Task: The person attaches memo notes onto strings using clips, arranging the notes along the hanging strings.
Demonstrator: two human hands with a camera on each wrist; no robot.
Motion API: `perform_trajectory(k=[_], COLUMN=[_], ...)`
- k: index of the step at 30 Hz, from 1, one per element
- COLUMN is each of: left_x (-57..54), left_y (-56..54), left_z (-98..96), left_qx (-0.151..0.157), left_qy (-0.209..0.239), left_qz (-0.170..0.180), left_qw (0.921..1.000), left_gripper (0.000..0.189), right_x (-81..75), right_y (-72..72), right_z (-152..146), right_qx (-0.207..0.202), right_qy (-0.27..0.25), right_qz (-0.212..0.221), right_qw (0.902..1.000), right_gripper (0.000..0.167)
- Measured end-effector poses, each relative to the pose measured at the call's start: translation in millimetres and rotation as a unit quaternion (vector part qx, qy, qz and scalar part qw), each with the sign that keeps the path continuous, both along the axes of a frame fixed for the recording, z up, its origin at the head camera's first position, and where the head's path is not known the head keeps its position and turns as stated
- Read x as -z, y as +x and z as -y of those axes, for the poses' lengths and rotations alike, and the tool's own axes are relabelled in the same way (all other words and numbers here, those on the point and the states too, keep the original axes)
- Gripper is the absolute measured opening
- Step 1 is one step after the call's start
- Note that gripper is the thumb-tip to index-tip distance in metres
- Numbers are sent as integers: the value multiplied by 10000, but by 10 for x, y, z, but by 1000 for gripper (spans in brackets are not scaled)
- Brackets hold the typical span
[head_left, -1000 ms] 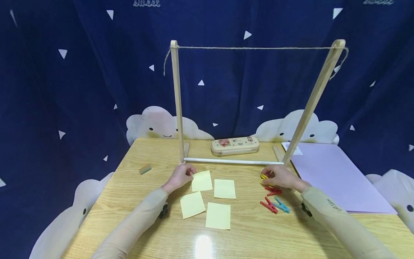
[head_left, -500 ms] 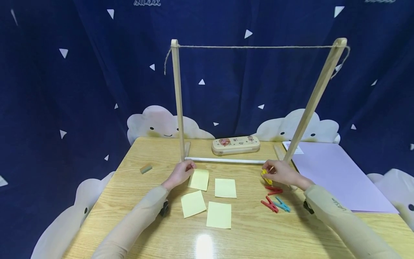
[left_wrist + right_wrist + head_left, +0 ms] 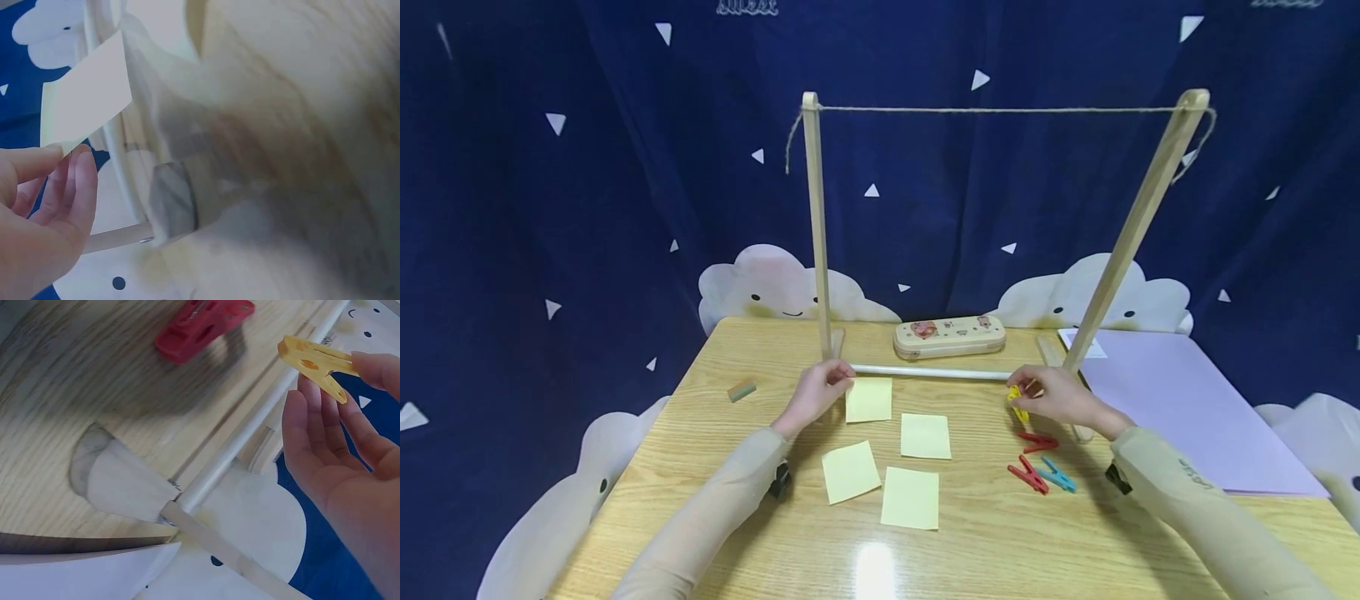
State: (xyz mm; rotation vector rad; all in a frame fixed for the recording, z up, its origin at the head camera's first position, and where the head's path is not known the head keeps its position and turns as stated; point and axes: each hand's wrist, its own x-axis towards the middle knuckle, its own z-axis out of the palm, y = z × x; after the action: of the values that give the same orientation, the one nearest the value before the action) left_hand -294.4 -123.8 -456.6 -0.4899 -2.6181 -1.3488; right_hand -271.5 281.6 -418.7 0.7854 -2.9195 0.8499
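Observation:
My left hand [image 3: 822, 390] pinches the corner of a pale yellow sticky note [image 3: 869, 400] between thumb and fingertips. In the left wrist view that note [image 3: 90, 94] is lifted off the table and slightly bent. My right hand [image 3: 1054, 394] holds a yellow clothespin [image 3: 315, 362] by its handle ends, between thumb and fingers. Below it on the table lie a red clothespin [image 3: 1039, 442], a second red clothespin [image 3: 1028, 475] and a blue one [image 3: 1057, 475]. Three more sticky notes lie flat: one in the middle [image 3: 926, 436], one at the left [image 3: 851, 472], one nearest [image 3: 910, 498].
A wooden frame with a left post [image 3: 816, 225], a right post [image 3: 1138, 229] and a white bottom bar [image 3: 932, 372] stands behind the hands. Twine [image 3: 992, 110] spans its top. A pencil case [image 3: 950, 337], purple board [image 3: 1195, 408] and small eraser-like block [image 3: 742, 391] lie around.
The left hand has lifted its sticky note and moved it slightly away from me. The right hand has raised the yellow clothespin from beside the red one and turned it.

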Motion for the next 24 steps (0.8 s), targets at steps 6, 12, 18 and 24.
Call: perform_trajectory(k=[6,12,18,24], left_x=[-121,-313,-536,-826], left_y=[12,12,-32,-78], left_z=[0,-12,-5,17], left_qx=[100,-15,-133,-62], left_qy=[160,339,511,780], left_qz=[-313,-135,-329,-673], left_qw=[9993,9993,9981,9947], left_gripper=[6,8,8,10], right_x=[-105,-298,-555,-829], right_y=[3,-13,-16,-35], right_z=[41,95,163,238], right_qx=[-92,-265,-208,10], right_qy=[-263,-544,-542,-345], right_qz=[36,-74,-271,-297], right_qw=[9996,9981,9979,9990], right_gripper=[17,22,25,29])
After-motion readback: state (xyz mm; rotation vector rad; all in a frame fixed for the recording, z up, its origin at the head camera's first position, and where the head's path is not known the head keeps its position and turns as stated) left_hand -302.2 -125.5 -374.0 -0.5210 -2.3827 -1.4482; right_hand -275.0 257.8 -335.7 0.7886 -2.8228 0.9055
